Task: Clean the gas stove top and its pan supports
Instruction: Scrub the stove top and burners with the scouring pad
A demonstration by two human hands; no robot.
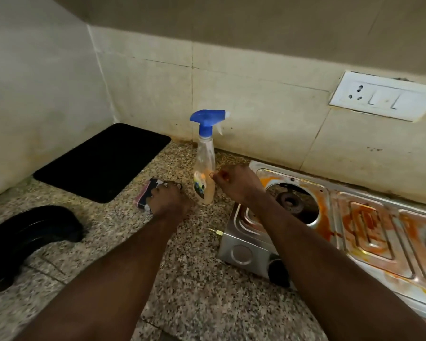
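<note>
A steel gas stove [369,232] smeared with orange stains sits at the right, its left burner [292,201] bare with no pan support on it. A clear spray bottle [204,168] with a blue trigger head stands upright on the counter just left of the stove. My right hand [236,183] is beside the bottle's lower part, fingertips touching or almost touching it. My left hand [167,200] presses down on a pink and dark scrub sponge [145,195] lying on the counter.
A black mat [103,161] lies in the back left corner. A black curved object [27,239], perhaps a pan support, rests at the left edge. The speckled granite counter [194,279] runs to the tiled wall, which carries a white socket plate [381,96].
</note>
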